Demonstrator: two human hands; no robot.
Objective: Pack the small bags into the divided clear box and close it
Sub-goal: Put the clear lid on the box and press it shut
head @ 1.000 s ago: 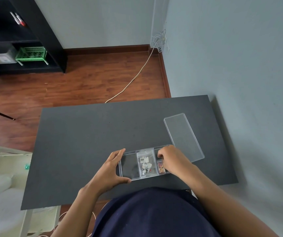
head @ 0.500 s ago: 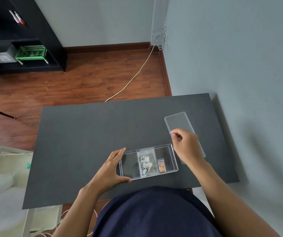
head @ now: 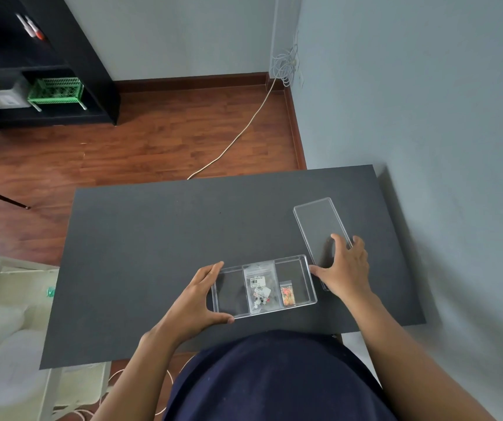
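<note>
The divided clear box [head: 311, 281] lies near the front of the black table. Its middle compartment holds a labelled small bag [head: 259, 287] of little pieces. A tiny bag [head: 287, 294] with orange-red contents lies in the right compartment, and the left compartment looks empty. My left hand [head: 195, 302] grips the box's left end, thumb on the near wall and fingers on the far corner. The clear lid [head: 320, 226] lies flat to the right of the box, angled away. My right hand [head: 345, 268] spans the lid's near end, thumb on its left edge and fingers on its right edge.
The black table [head: 159, 253] ends close to my body and its right side stands near the grey wall. A white chair [head: 7, 329] stands at the left. A black shelf unit [head: 40, 86] with a green basket and a cable on the wood floor lie beyond.
My right hand left the box's right compartment, where the tiny bag now lies, moved right to the lid and spread across its near end. My left hand and the box stayed put.
</note>
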